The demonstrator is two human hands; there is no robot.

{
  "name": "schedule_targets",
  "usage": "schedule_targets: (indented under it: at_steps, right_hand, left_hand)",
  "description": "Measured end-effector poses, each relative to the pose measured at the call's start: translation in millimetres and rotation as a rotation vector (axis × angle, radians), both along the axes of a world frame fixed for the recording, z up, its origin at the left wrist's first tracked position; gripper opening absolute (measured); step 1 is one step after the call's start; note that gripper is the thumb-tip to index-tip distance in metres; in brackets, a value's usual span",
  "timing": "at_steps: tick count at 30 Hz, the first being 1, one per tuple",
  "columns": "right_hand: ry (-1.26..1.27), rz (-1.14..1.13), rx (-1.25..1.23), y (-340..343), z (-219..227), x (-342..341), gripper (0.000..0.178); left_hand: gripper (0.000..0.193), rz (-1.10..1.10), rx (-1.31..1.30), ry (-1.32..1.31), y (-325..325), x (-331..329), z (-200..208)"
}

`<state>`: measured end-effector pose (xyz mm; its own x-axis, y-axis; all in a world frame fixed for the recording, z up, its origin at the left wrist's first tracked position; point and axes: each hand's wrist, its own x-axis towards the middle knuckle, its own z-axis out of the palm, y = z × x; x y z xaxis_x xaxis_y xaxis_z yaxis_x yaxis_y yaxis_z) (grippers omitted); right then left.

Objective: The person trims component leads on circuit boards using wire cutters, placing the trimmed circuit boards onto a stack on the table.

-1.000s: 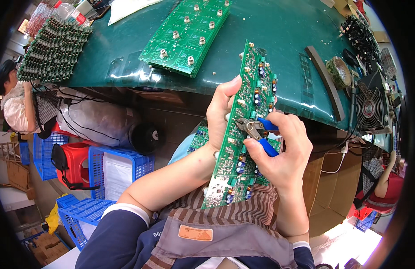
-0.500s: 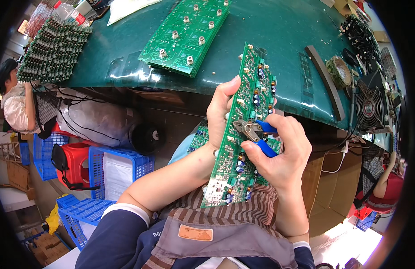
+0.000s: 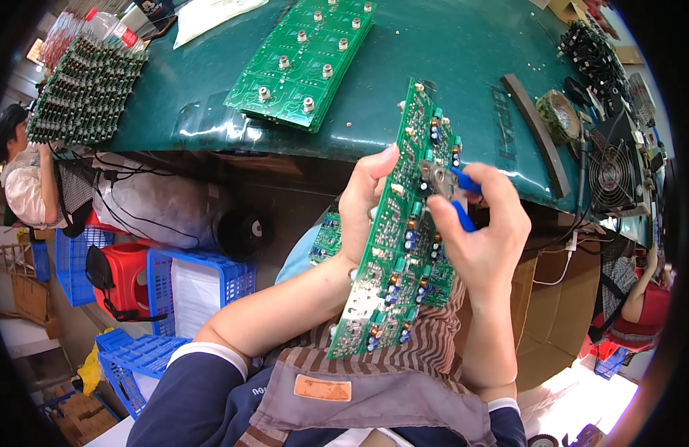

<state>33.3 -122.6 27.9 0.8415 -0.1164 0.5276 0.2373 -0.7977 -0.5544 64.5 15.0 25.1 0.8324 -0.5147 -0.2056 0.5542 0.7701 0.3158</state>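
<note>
My left hand [image 3: 361, 200] grips a long green circuit board [image 3: 381, 253] by its left edge, thumb on the near face and the other fingers behind it. The board is tilted up over my lap and carries many small components, several with blue and orange bodies. In my right hand [image 3: 487, 235] is a pair of blue-handled cutting pliers [image 3: 461, 195], held between thumb and fingers. The metal jaws lie over the upper middle of the board among its components; whether they touch it I cannot tell. More populated green boards [image 3: 328, 240] show behind it, partly hidden.
On the green table [image 3: 426, 45] lie a stack of green boards [image 3: 303, 67] with metal connectors, a pile of small boards [image 3: 87, 89], a curved dark strip [image 3: 536, 134] and a tape roll [image 3: 558, 115]. Blue crates [image 3: 199, 287] stand lower left, a cardboard box [image 3: 549, 313] lower right.
The pliers in my right hand have moved up and to the right along the board. The held board has shifted slightly downward; my left hand keeps its grip.
</note>
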Motion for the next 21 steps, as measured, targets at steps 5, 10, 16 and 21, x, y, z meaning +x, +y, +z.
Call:
schedule_targets:
  at_steps: [5,10,16,21]
  right_hand:
    - [-0.043,0.016,-0.045,-2,0,10,0.047]
    - [-0.032,0.04,-0.047,2,3,6,0.047]
    - [0.176,0.02,0.15,8,7,1,0.047]
    - [-0.015,0.031,-0.045,1,2,2,0.047]
  left_hand:
    - [0.05,-0.003,-0.002,0.029,2,-6,4]
    - [0.05,-0.012,-0.038,0.049,2,-6,2]
    - [0.05,-0.032,-0.117,0.047,5,-6,-4]
    - [0.05,-0.042,-0.091,-0.003,3,-8,-4]
